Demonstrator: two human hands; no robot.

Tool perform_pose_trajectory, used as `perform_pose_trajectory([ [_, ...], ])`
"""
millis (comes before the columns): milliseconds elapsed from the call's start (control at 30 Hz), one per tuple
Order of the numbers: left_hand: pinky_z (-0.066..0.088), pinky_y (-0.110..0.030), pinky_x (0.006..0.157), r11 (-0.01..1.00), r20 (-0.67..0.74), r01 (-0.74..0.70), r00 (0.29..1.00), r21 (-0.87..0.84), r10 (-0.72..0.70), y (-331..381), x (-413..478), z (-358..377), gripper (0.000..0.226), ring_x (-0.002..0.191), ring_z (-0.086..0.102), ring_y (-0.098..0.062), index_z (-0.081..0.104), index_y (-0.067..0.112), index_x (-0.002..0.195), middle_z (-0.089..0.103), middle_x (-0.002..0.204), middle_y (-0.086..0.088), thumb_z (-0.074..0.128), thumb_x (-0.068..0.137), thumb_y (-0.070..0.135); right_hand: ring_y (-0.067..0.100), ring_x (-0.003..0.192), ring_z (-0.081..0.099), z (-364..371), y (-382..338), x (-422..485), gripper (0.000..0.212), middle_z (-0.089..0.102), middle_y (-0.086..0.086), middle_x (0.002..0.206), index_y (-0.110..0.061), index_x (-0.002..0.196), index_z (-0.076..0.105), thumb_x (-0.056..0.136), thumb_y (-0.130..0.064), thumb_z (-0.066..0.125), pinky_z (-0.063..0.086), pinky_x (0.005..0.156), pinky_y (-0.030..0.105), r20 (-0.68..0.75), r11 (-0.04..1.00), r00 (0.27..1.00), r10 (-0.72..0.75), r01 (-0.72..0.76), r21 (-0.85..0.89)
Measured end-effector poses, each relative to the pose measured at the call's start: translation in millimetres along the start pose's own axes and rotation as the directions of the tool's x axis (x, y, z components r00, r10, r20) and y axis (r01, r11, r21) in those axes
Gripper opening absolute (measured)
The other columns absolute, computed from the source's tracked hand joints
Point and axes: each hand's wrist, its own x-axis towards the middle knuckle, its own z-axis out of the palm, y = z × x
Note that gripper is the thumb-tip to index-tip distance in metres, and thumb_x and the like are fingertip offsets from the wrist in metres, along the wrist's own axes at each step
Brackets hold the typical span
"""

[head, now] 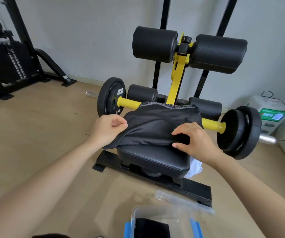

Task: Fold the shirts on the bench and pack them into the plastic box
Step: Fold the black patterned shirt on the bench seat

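Observation:
A black shirt (157,124) with a grey mesh collar lies partly folded across the black padded bench seat (153,157). My left hand (109,129) pinches the shirt's left edge with curled fingers. My right hand (193,140) grips the near right fold of the same shirt. A white garment (196,167) hangs below the seat's right side, mostly hidden. The clear plastic box (162,219) with blue clips sits on the floor near me and holds a folded black item (151,228).
The bench's yellow bar carries black weight plates on the left (110,98) and right (239,131). Black roller pads (155,43) rise behind. The box's clear lid (184,200) lies on the wooden floor. A weight machine (9,59) stands far left; a white device (270,114) far right.

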Motion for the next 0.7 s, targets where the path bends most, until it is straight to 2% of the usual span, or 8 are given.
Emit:
perform_pose_trajectory([
  [67, 0.052, -0.021, 0.076, 0.998, 0.077, -0.028, 0.997, 0.054, 0.024, 7, -18, -3, 0.004, 0.083, 0.066, -0.001, 0.075, 0.035, 0.085, 0.073, 0.085, 0.017, 0.076, 0.085, 0.031, 0.019, 0.093, 0.053, 5, 5, -7, 0.033, 0.068, -0.006, 0.104, -0.022, 0.102, 0.074, 0.072, -0.024, 0.086, 0.046, 0.083, 0.031, -0.025, 0.996, 0.999, -0.038, 0.036, -0.076],
  [133, 0.051, -0.022, 0.075, 0.98, 0.147, -0.075, 0.988, 0.186, 0.048, 10, -34, -10, 0.01, 0.085, 0.063, 0.001, 0.072, 0.037, 0.088, 0.071, 0.088, 0.019, 0.078, 0.08, 0.04, 0.023, 0.089, 0.055, 7, 8, -8, 0.025, 0.07, -0.003, 0.098, -0.018, 0.097, 0.075, 0.074, -0.02, 0.085, 0.051, 0.08, 0.038, -0.063, 0.99, 0.995, -0.081, 0.072, -0.123],
  [200, 0.049, -0.023, 0.073, 0.931, 0.179, -0.154, 0.979, 0.332, 0.098, 5, -45, -15, 0.025, 0.087, 0.06, 0.002, 0.069, 0.039, 0.095, 0.066, 0.092, 0.021, 0.08, 0.074, 0.047, 0.024, 0.087, 0.058, 8, 11, -9, 0.016, 0.071, -0.003, 0.094, -0.016, 0.092, 0.077, 0.078, -0.017, 0.082, 0.051, 0.078, 0.037, -0.102, 0.986, 0.989, -0.108, 0.094, -0.134],
  [267, 0.045, -0.019, 0.07, 0.907, 0.186, -0.175, 0.976, 0.382, 0.11, -2, -52, -19, 0.033, 0.085, 0.06, 0.0, 0.069, 0.036, 0.1, 0.064, 0.095, 0.019, 0.084, 0.072, 0.046, 0.025, 0.086, 0.06, 8, 12, -11, 0.008, 0.073, -0.002, 0.092, -0.015, 0.09, 0.077, 0.082, -0.014, 0.078, 0.049, 0.076, 0.033, -0.141, 0.985, 0.981, -0.132, 0.114, -0.129],
  [400, 0.038, -0.012, 0.062, 0.899, 0.153, -0.159, 0.983, 0.408, 0.105, -11, -53, -19, 0.014, 0.076, 0.062, -0.003, 0.074, 0.026, 0.09, 0.069, 0.087, 0.014, 0.082, 0.081, 0.032, 0.024, 0.083, 0.061, 3, 13, -13, 0.007, 0.074, -0.002, 0.087, -0.012, 0.088, 0.076, 0.088, -0.01, 0.069, 0.044, 0.072, 0.029, -0.216, 0.988, 0.968, -0.127, 0.104, -0.113],
  [500, 0.05, -0.023, 0.066, 0.885, 0.131, -0.159, 0.985, 0.437, 0.112, -14, -49, -20, 0.004, 0.069, 0.063, -0.004, 0.077, 0.022, 0.082, 0.071, 0.075, 0.012, 0.079, 0.084, 0.022, 0.026, 0.081, 0.062, -3, 14, -15, 0.011, 0.073, 0.003, 0.083, -0.01, 0.085, 0.075, 0.09, -0.009, 0.066, 0.049, 0.07, 0.037, -0.249, 0.995, 0.966, -0.074, 0.054, -0.085],
  [633, 0.054, -0.04, 0.064, 0.834, -0.014, -0.151, 0.982, 0.531, 0.187, -24, -40, -32, 0.003, 0.072, 0.067, -0.025, 0.076, 0.017, 0.084, 0.073, 0.077, 0.001, 0.076, 0.087, 0.018, 0.024, 0.087, 0.062, -8, 17, -20, 0.014, 0.074, 0.002, 0.091, -0.011, 0.095, 0.076, 0.094, -0.011, 0.062, 0.05, 0.075, 0.04, -0.273, 0.999, 0.962, 0.033, -0.043, -0.03],
  [700, 0.053, -0.041, 0.064, 0.803, -0.046, -0.108, 0.985, 0.586, 0.166, -24, -39, -34, 0.002, 0.077, 0.068, -0.031, 0.076, 0.017, 0.088, 0.074, 0.08, -0.002, 0.074, 0.089, 0.017, 0.022, 0.088, 0.063, -11, 16, -23, 0.012, 0.074, 0.002, 0.091, -0.011, 0.096, 0.076, 0.092, -0.01, 0.065, 0.051, 0.078, 0.039, -0.251, 0.999, 0.967, 0.034, -0.037, -0.009],
])
